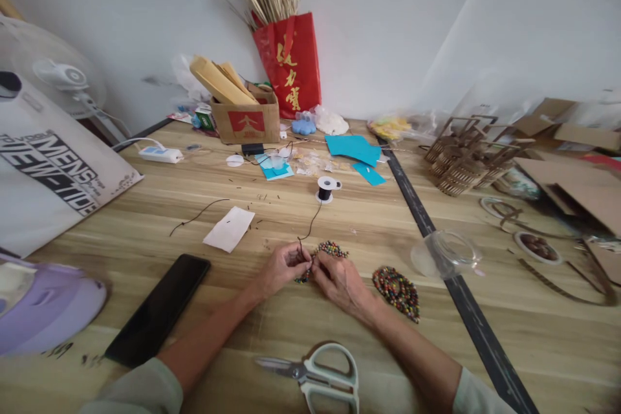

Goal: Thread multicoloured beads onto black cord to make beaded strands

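Note:
My left hand [285,266] and my right hand [339,277] meet over the middle of the wooden table, fingertips nearly touching. Thumb and fingers of the left are pinched on a dark cord [310,225], which runs back to a spool [326,190]. A string of multicoloured beads [332,248] shows behind and beneath the fingers; the right hand is closed on part of it, its fingertips partly hidden. Another coiled bead string [396,292] lies right of my right wrist. Scissors [310,372] with pale handles rest in front of me, blades partly apart.
A black phone [159,309] and a purple appliance [46,301] lie to the left. White paper [229,229] sits beyond my left hand. A clear plastic tub [444,255] stands right, near small woven baskets [458,165]. Farther back are a cardboard box [246,121] and red bag [305,65].

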Motion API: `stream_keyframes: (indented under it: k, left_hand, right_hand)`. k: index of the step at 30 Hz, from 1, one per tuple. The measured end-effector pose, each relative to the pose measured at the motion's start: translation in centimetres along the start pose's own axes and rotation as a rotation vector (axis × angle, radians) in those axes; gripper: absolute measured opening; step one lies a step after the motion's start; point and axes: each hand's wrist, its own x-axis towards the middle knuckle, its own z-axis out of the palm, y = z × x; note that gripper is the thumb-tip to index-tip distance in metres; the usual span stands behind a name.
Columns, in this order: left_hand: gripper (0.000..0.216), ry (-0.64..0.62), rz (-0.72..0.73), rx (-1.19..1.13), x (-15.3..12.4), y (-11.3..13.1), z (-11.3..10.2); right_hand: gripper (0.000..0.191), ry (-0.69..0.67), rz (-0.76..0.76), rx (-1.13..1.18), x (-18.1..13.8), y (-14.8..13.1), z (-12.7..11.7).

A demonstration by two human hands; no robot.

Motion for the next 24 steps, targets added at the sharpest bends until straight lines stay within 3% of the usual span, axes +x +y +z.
stream_keyframes:
  k: [20,24]
  left_hand:
    - [0.021,0.015,0.003,0.036,-0.27,-0.67,-0.06]
    - [0.017,0.02,0.02,0.07,-0.44,-0.38,0.09]
  right_hand:
    - [0.01,0.12,-0.039,-0.088,-0.17,-0.04,0.68]
    - [0.016,0.097,-0.076,-0.089,-0.16,0.23,0.7]
